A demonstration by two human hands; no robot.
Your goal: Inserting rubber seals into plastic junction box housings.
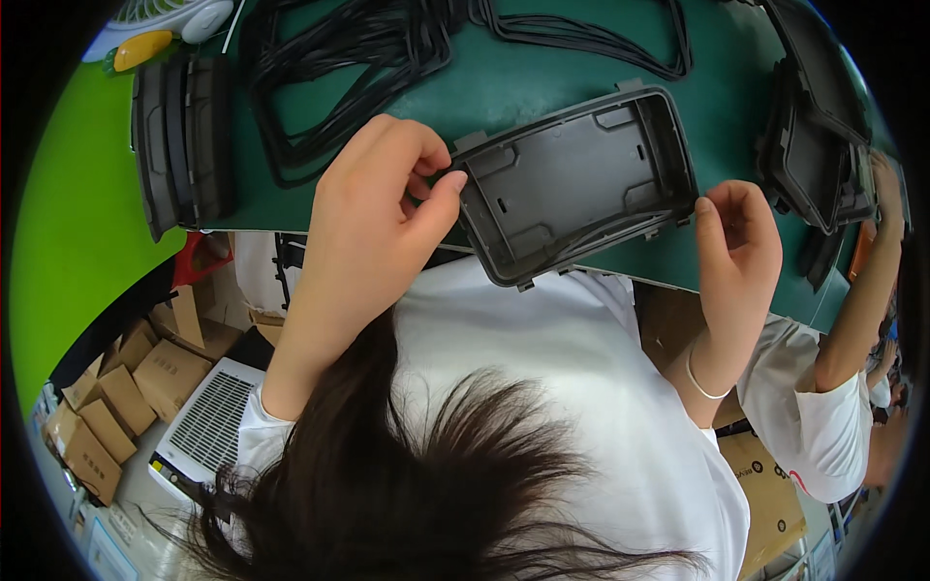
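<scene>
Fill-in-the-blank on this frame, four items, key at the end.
1. The left hand is at the dark tray's ____ end, the right hand at its right end.
2. The tray's open side faces ____ the camera, not away from it.
3. The black loops lie on a dark ____ tabletop.
4. The casing of the grille unit at lower left is ____.

Missing words: left; toward; green; white

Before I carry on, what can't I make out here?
In the head view:
Underside of the black tray: faces away.
Lower fingertips, left hand: behind its thumb.
Right hand: contact with the tray hidden by thumb.
Black loops: far parts cut by upper edge.
Co-worker's hand: grip too small, blurred.
</scene>
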